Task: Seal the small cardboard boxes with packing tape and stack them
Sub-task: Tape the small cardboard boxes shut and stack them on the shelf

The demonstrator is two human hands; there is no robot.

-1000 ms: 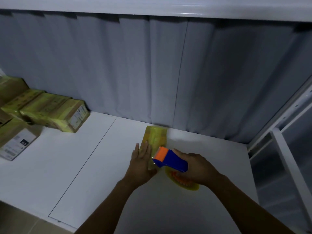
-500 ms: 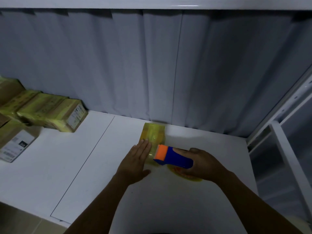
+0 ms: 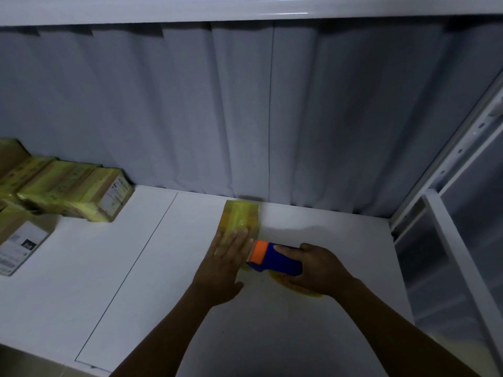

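The small box point(image 3: 241, 217), wrapped in yellow tape, is set on the white tabletop point(image 3: 136, 268) straight ahead of the hands, with its far end close to the grey curtain point(image 3: 245, 118). Its long axis is laid away from the person, from the near end toward the curtain.

The left hand point(image 3: 227, 258) is spread flat over the near end of the box, fingers straight and together, and nothing is gripped by it. The right hand point(image 3: 318, 270) is closed round the blue tape dispenser point(image 3: 275, 258). The orange head of the dispenser is held just beside the near right corner of the box and close against the left fingers. Whether a strip of tape joins the dispenser to the box cannot be made out. A yellowish tape roll point(image 3: 296, 289) is partly seen beneath the right hand, low against the tabletop.

The box is thus pinned from the left and approached from the right at its near end. Any pull or cut of tape is judged to be made there, across or along that axis. The sealed boxes point(image 3: 73, 191) are gathered well apart at the far left, so the left hand is judged the nearer for carrying the box over.
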